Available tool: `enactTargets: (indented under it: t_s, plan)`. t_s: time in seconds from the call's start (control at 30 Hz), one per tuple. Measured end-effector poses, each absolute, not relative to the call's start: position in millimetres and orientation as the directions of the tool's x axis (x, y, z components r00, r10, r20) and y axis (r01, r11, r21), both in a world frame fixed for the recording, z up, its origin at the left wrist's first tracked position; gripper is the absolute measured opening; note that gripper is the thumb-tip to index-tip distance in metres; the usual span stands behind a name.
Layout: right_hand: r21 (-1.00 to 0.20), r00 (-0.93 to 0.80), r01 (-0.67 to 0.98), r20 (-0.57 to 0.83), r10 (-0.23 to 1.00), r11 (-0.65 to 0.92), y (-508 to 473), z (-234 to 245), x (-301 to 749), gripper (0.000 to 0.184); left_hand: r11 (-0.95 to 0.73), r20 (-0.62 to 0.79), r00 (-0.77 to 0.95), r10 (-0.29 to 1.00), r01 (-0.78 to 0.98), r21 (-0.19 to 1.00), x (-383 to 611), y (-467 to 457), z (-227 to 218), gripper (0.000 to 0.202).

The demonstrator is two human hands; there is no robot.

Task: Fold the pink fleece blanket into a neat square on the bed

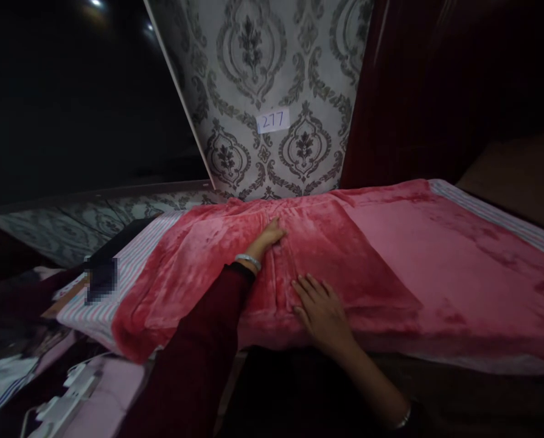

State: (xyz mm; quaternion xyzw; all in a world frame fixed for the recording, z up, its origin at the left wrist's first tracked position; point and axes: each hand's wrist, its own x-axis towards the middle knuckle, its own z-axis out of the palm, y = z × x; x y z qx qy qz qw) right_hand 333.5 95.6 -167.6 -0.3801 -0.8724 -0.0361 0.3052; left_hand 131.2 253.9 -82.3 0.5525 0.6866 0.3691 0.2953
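A red plush garment or cloth [345, 267] with lengthwise folds lies spread over a pink-red cover; its exact kind is hard to tell. My left hand [271, 233], with a silvery bangle at the wrist and a dark red sleeve, rests on the folds near its middle. The thumb stands apart and the forefinger points away from me. Closer to the front edge, my right hand [322, 313] lies flat on the same cloth with its fingers stretched out, right of the folds.
Under the cloth is the pink-red cover [436, 249] over a striped sheet [148, 255]. A dark screen [80, 97] stands at left, patterned wallpaper [258, 73] with a "277" label [273, 120] behind. A white power strip [69, 401] lies lower left.
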Motion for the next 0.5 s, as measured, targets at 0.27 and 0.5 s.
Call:
enactTargets:
  t_s: [0.27,0.5]
  plan:
    - [-0.184,-0.551,0.686,0.500,0.668,0.704,92.5,-161.2,334.4,0.044,0.009,-0.040,0.036,0.999,0.619,0.785,132.8,233.6,-84.7,0.096]
    - [-0.260,-0.584,0.641,0.445,0.678,0.722,107.1,-142.5,346.6,0.048,-0.007,0.059,-0.054,0.997,0.681,0.733,134.5,223.7,-79.8,0.083]
